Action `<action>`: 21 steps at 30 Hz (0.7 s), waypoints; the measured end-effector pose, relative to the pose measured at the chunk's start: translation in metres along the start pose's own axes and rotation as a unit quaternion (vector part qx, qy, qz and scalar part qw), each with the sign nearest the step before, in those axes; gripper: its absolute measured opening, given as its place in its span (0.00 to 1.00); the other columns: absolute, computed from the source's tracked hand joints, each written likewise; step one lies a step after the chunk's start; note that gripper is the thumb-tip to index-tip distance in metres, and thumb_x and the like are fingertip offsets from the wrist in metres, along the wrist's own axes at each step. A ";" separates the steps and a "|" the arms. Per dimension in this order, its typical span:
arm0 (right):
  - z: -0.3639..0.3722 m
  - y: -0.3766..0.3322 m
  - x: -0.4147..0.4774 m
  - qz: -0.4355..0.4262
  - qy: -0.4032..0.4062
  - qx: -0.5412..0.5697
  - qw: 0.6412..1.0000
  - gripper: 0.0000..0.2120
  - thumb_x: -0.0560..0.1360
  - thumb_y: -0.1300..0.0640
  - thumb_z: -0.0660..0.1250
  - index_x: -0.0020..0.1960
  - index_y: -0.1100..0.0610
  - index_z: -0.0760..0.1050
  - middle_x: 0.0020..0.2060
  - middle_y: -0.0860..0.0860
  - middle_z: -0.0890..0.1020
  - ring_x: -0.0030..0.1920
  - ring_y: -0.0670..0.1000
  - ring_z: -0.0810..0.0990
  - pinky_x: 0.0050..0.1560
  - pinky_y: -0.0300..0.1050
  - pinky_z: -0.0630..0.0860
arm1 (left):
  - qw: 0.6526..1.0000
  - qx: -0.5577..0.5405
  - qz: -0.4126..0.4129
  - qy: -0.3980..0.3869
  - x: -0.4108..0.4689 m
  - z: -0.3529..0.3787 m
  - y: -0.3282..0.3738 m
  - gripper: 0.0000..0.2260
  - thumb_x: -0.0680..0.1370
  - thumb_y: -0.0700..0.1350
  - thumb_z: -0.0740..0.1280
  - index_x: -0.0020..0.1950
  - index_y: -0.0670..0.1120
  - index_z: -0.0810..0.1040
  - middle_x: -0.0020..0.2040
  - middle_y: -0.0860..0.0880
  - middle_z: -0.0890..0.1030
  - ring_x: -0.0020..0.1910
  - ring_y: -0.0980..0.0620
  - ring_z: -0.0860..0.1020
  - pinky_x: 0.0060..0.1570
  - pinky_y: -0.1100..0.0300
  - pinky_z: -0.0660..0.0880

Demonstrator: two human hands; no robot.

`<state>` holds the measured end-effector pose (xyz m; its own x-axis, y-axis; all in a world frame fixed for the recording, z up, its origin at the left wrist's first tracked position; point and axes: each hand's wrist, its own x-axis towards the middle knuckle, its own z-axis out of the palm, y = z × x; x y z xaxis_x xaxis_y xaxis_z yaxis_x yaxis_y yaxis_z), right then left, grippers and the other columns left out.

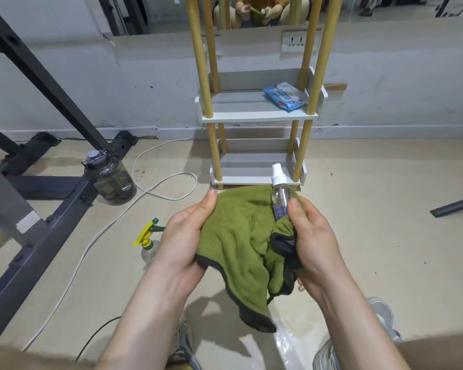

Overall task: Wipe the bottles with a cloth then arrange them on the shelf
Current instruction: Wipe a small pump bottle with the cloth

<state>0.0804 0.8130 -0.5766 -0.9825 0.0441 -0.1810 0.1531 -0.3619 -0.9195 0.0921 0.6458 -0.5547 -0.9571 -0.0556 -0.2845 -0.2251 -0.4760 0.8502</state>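
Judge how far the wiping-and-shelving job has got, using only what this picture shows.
Done: nothing yet; the shelf shows only a packet of wipes. In hand: the right hand grips a small spray bottle against the green cloth, which the left hand also holds. Left: the yellow-topped spray bottle and the dark jug wait on the floor.

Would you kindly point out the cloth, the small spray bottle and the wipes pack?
cloth [235,236]: head view, on the middle of the green fabric.
small spray bottle [280,200]: head view, on its clear body.
wipes pack [285,98]: head view, on its blue top.
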 end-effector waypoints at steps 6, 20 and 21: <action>0.016 -0.002 -0.016 0.004 -0.095 0.077 0.992 0.16 0.83 0.61 0.56 0.68 0.57 0.75 0.60 0.58 0.83 0.61 0.60 0.81 0.66 0.59 0.74 | 0.970 0.164 0.137 -0.117 -0.008 0.015 -0.012 0.17 0.71 0.38 0.75 0.58 0.52 0.84 0.58 0.48 0.82 0.57 0.52 0.81 0.55 0.61 0.77; 0.033 0.013 -0.004 -0.017 -0.005 -0.024 1.000 0.16 0.84 0.51 0.59 0.55 0.60 0.82 0.49 0.58 0.86 0.54 0.58 0.84 0.62 0.60 0.77 | 0.958 0.232 0.170 0.019 -0.010 0.031 -0.035 0.08 0.78 0.42 0.70 0.55 0.52 0.84 0.51 0.56 0.86 0.54 0.58 0.82 0.59 0.59 0.76; 0.032 0.011 -0.006 -0.006 -0.024 -0.004 1.000 0.16 0.84 0.52 0.59 0.56 0.61 0.82 0.50 0.59 0.86 0.54 0.59 0.84 0.62 0.61 0.78 | 0.953 0.239 0.182 0.039 -0.007 0.031 -0.035 0.08 0.77 0.44 0.72 0.53 0.55 0.83 0.50 0.56 0.86 0.53 0.58 0.83 0.58 0.58 0.77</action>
<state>0.0843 0.7793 -0.5744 -0.9881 0.0031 -0.1537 0.1426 -0.3541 -0.9243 0.1014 0.6900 -0.5682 -0.9755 -0.2140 0.0516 0.0440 0.0403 0.9982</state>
